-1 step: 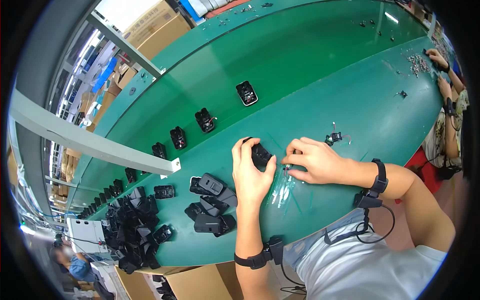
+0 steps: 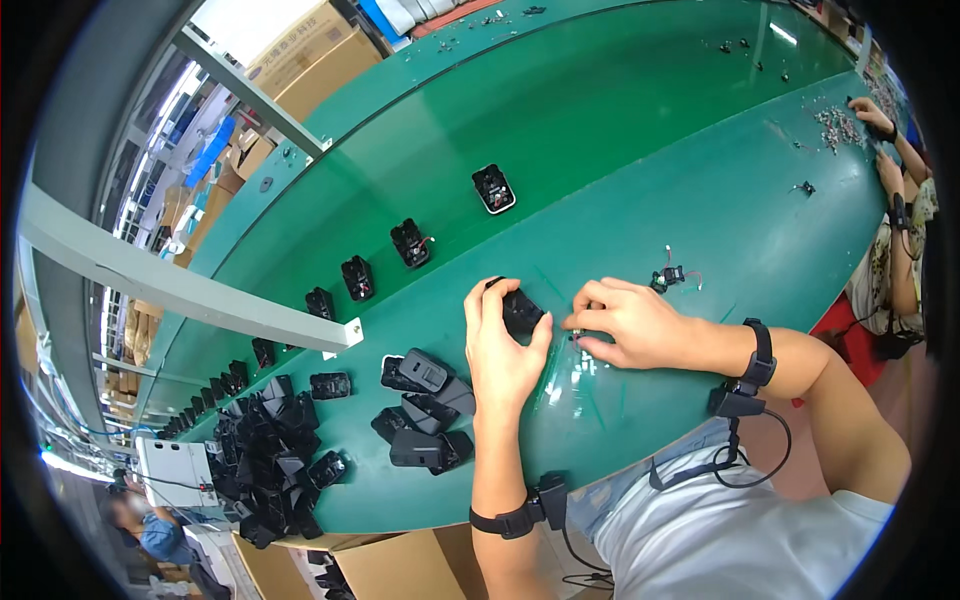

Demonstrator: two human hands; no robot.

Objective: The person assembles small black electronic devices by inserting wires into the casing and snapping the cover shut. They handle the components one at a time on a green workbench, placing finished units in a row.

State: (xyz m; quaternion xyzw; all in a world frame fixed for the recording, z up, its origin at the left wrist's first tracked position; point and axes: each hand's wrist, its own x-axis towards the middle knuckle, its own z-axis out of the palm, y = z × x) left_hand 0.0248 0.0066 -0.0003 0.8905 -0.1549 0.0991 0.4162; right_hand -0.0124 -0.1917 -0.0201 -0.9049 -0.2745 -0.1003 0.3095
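Observation:
My left hand [image 2: 503,345] is wrapped round a black plastic housing [image 2: 523,312], tilted on the green bench, its far side partly hidden by my fingers. Close to its right, my right hand [image 2: 630,325] pinches a small part with a bit of green and metal [image 2: 577,335]; it is too small to make out fully, and a gap separates it from the housing. Beyond my right hand lies a small black module with red and white wires [image 2: 667,277]. Left of my left wrist, several black housings [image 2: 425,415] lie in a loose group.
A large heap of black housings [image 2: 265,450] covers the bench's left end. Along the darker green strip stands a row of housings with parts inside [image 2: 493,188]. A grey metal post [image 2: 200,275] crosses the left side. At far right, another person's hands [image 2: 875,115] are near scattered small parts [image 2: 838,130].

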